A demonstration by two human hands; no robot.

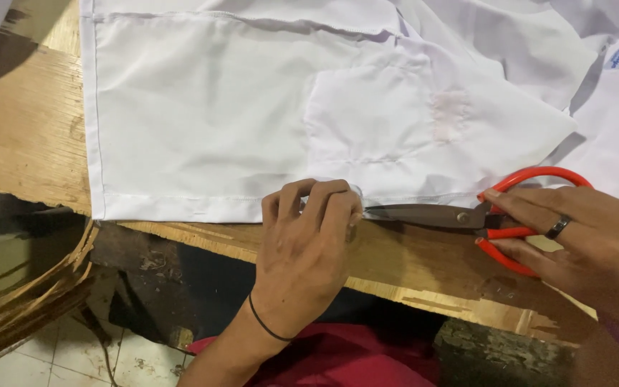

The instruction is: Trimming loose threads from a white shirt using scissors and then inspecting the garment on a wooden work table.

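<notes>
Worn plywood table (424, 269) over tiled floor (51, 358); left hand (308, 244) pinching white shirt (238, 107), right hand (582, 240) gripping scissors (431, 214).

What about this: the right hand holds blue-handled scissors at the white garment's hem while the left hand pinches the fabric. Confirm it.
Not quite. The head view shows the scissors have red handles, not blue. The rest stands: the right hand holds them at the white garment hem while the left hand pinches the fabric.
</notes>
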